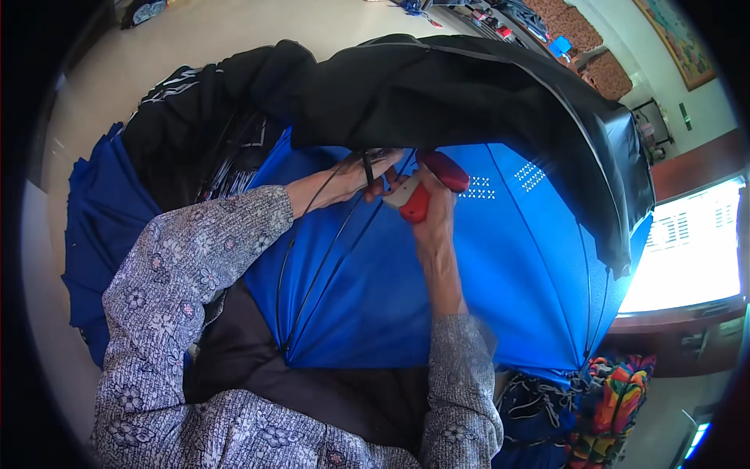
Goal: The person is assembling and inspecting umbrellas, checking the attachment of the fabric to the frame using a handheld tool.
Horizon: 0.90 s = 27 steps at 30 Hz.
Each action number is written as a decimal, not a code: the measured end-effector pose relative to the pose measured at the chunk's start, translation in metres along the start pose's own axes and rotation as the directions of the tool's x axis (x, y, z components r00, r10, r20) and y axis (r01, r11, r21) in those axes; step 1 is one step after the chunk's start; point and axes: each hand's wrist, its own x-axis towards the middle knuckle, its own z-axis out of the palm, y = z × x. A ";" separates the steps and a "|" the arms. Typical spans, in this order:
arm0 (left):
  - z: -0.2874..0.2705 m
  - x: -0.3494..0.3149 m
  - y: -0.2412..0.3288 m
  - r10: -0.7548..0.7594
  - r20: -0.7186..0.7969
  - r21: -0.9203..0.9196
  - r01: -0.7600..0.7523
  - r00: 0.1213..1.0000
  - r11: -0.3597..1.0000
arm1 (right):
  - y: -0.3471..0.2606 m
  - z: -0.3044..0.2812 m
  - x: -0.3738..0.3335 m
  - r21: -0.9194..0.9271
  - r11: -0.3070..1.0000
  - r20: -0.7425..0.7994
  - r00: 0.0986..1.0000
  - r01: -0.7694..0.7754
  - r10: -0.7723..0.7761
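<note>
A large open umbrella (375, 289) spreads over my lap, its blue inner side and thin dark ribs facing me. Black cloth (437, 94) hangs over its far edge. My right hand (437, 187) is closed around a red and white handheld tool (414, 205) with a rounded dark red end; its exact kind is unclear. Just left of the tool, my left hand (375, 173) has its fingers curled at the umbrella's frame, beside a short black rod (368, 169). The black cloth hides part of those fingers. The tool's tip meets or nearly meets the left fingers.
Folded black and blue cloth (109, 227) lies to the left on the pale floor (226, 35). At lower right are dark blue bundles with cords (539, 406) and a multicoloured bundle (621, 399). A bright window (680, 242) is on the right; cluttered items line the far wall.
</note>
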 end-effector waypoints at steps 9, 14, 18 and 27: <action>0.004 -0.002 0.002 -0.010 0.024 0.002 0.010 1.000 1.000 | -0.004 -0.015 0.003 0.328 0.937 0.206 0.977 -0.122 0.055; 0.005 -0.006 0.007 -0.018 -0.003 -0.011 0.018 1.000 1.000 | -0.003 -0.018 0.010 0.323 0.936 0.249 0.967 -0.136 0.054; 0.005 -0.007 0.008 -0.003 -0.040 -0.040 0.002 0.999 0.999 | -0.001 -0.019 0.007 0.333 0.933 0.272 0.961 -0.136 0.043; 0.001 -0.011 0.013 -0.024 -0.012 -0.108 0.022 1.000 0.994 | 0.006 0.003 -0.006 0.019 0.999 -0.044 0.998 0.045 -0.044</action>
